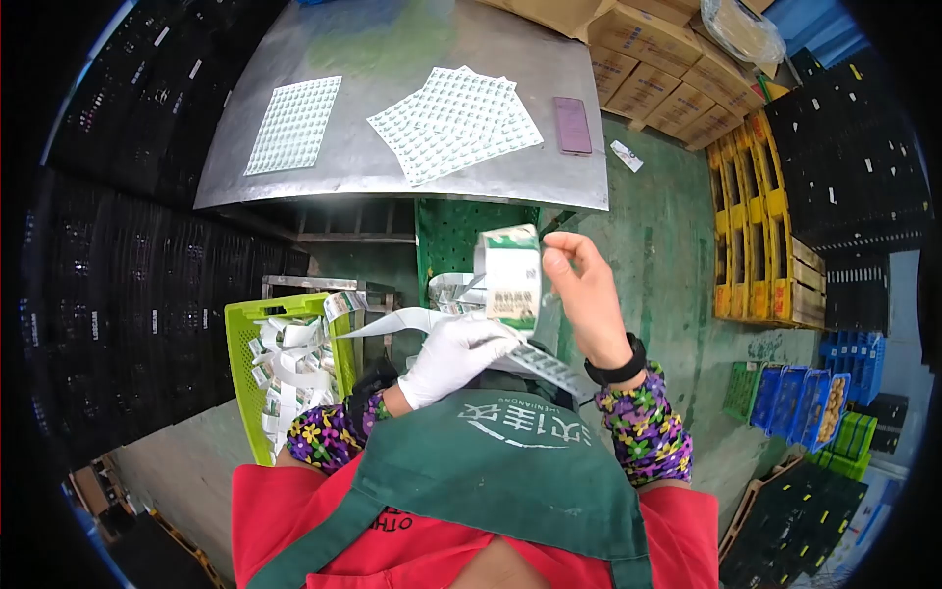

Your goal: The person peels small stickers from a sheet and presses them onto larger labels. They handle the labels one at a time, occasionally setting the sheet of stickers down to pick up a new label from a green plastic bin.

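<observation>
My left hand [453, 355], in a white glove, grips a small green-and-white carton [512, 278] from below, along with a long white strip of packaging [402, 322] that trails to the left. My bare right hand [579, 285] is raised beside the carton's top right corner with fingers pinched, touching it; whether it pinches something small I cannot tell. A sheet of small stickers [549, 365] lies across my lap under the hands.
A lime-green crate [245, 339] at my left holds several more cartons. The metal table [392, 167] ahead carries sticker sheets [456, 123] [294, 123] and a phone [572, 125]. Cardboard boxes [657, 83], yellow pallets [751, 226] and black crates [844, 147] stand to the right.
</observation>
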Action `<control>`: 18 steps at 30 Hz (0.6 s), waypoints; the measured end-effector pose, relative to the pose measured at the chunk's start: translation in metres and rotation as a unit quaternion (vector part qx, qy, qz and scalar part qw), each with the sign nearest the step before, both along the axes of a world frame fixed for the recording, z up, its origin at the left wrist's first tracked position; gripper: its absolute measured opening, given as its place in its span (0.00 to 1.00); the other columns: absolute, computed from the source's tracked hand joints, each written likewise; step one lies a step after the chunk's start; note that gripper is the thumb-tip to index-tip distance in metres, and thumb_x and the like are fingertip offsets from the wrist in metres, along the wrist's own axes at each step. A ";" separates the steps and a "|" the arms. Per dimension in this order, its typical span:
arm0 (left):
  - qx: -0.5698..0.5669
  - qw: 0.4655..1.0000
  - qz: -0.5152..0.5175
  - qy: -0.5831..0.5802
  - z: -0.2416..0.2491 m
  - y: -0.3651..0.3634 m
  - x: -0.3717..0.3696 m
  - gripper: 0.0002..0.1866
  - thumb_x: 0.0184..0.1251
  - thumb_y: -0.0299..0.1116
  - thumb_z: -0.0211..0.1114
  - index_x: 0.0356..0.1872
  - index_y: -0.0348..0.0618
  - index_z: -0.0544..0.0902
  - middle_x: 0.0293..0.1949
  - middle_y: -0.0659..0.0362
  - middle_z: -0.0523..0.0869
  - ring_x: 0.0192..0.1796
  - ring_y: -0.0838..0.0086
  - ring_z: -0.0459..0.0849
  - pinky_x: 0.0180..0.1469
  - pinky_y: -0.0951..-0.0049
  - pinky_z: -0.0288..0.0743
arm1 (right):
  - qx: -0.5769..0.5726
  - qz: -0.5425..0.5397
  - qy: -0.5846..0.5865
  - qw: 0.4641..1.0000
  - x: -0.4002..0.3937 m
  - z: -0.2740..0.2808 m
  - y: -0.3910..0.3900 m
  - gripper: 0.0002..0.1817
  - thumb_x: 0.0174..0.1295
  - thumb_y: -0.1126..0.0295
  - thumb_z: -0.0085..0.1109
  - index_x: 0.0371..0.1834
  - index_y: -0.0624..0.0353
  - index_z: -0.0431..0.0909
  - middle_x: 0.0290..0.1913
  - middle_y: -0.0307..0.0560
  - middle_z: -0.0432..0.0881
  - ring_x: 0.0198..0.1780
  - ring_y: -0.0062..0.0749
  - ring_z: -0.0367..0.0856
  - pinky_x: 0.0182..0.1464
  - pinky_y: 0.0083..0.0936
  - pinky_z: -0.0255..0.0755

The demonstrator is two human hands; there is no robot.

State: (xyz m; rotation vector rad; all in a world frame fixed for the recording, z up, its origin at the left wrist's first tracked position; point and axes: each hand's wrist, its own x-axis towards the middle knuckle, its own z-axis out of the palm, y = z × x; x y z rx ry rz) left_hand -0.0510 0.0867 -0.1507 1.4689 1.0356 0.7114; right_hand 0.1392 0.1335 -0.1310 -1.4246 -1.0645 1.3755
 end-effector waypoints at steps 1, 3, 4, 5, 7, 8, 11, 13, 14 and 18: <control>-0.012 1.000 0.025 -0.006 0.001 0.002 0.000 0.07 0.63 0.28 0.66 0.38 0.38 0.88 0.34 0.56 0.88 0.36 0.75 0.83 0.42 0.75 0.76 | -0.002 0.005 -0.001 1.000 -0.003 0.001 -0.006 0.13 0.67 0.72 0.58 0.51 0.66 0.74 0.46 0.40 0.76 0.41 0.16 0.74 0.44 0.16 0.70; -0.008 0.999 0.038 -0.011 0.002 0.005 -0.003 0.06 0.63 0.28 0.67 0.38 0.38 0.88 0.33 0.56 0.87 0.35 0.76 0.83 0.40 0.75 0.76 | 0.008 0.031 0.040 0.999 -0.007 0.001 -0.017 0.15 0.62 0.80 0.58 0.52 0.66 0.74 0.51 0.41 0.72 0.40 0.17 0.74 0.45 0.17 0.71; -0.008 0.999 0.035 0.003 0.001 0.006 -0.004 0.06 0.63 0.28 0.67 0.38 0.38 0.88 0.32 0.56 0.87 0.35 0.75 0.83 0.40 0.75 0.76 | 0.014 0.039 0.056 0.998 -0.010 -0.001 -0.021 0.17 0.59 0.85 0.58 0.52 0.65 0.74 0.53 0.42 0.68 0.40 0.18 0.75 0.46 0.18 0.72; -0.008 0.999 0.031 0.018 0.000 0.006 -0.005 0.06 0.63 0.27 0.67 0.37 0.38 0.88 0.32 0.56 0.87 0.34 0.75 0.83 0.39 0.74 0.75 | 0.088 0.045 0.036 0.994 -0.015 -0.009 -0.023 0.14 0.59 0.84 0.58 0.48 0.63 0.76 0.52 0.43 0.70 0.39 0.20 0.75 0.46 0.20 0.72; 0.032 0.999 0.033 0.021 -0.005 0.004 -0.005 0.06 0.62 0.28 0.68 0.37 0.39 0.88 0.32 0.56 0.87 0.34 0.73 0.84 0.38 0.74 0.75 | 0.157 0.055 -0.045 0.985 -0.021 -0.022 -0.026 0.11 0.58 0.84 0.58 0.43 0.62 0.78 0.50 0.45 0.71 0.39 0.21 0.76 0.45 0.21 0.72; 0.078 0.996 0.037 0.033 0.000 0.003 -0.005 0.06 0.61 0.27 0.68 0.38 0.39 0.88 0.33 0.56 0.88 0.34 0.73 0.84 0.39 0.74 0.76 | 0.156 0.053 -0.047 0.985 -0.021 -0.022 -0.026 0.11 0.58 0.84 0.58 0.43 0.62 0.78 0.50 0.45 0.71 0.39 0.21 0.76 0.45 0.21 0.72; 0.116 0.991 0.056 0.027 -0.004 0.002 -0.004 0.06 0.60 0.28 0.69 0.37 0.41 0.88 0.34 0.55 0.88 0.35 0.70 0.86 0.40 0.72 0.77 | 0.135 0.062 -0.078 0.986 -0.015 -0.021 -0.023 0.09 0.57 0.82 0.60 0.41 0.62 0.78 0.47 0.48 0.74 0.39 0.28 0.78 0.46 0.25 0.72; 0.109 0.991 0.070 0.011 -0.006 0.004 -0.006 0.06 0.59 0.29 0.70 0.37 0.43 0.89 0.34 0.54 0.88 0.36 0.66 0.87 0.40 0.70 0.78 | 0.250 0.024 -0.311 0.917 0.001 -0.018 -0.018 0.09 0.56 0.80 0.61 0.40 0.61 0.78 0.44 0.49 0.77 0.40 0.35 0.78 0.46 0.29 0.73; 0.113 0.989 0.093 0.007 -0.005 0.008 -0.007 0.07 0.59 0.29 0.70 0.37 0.42 0.88 0.35 0.54 0.88 0.38 0.67 0.87 0.41 0.71 0.78 | 0.176 0.018 -0.263 0.948 0.006 -0.008 -0.019 0.10 0.56 0.77 0.62 0.42 0.61 0.78 0.41 0.50 0.79 0.41 0.42 0.78 0.47 0.34 0.73; 0.109 0.986 0.124 0.014 0.001 0.018 -0.021 0.07 0.61 0.27 0.68 0.39 0.38 0.88 0.38 0.53 0.88 0.42 0.68 0.86 0.46 0.72 0.77 | 0.148 0.100 -0.216 0.960 0.029 0.004 -0.028 0.14 0.56 0.72 0.64 0.45 0.63 0.76 0.43 0.50 0.79 0.43 0.43 0.79 0.46 0.35 0.72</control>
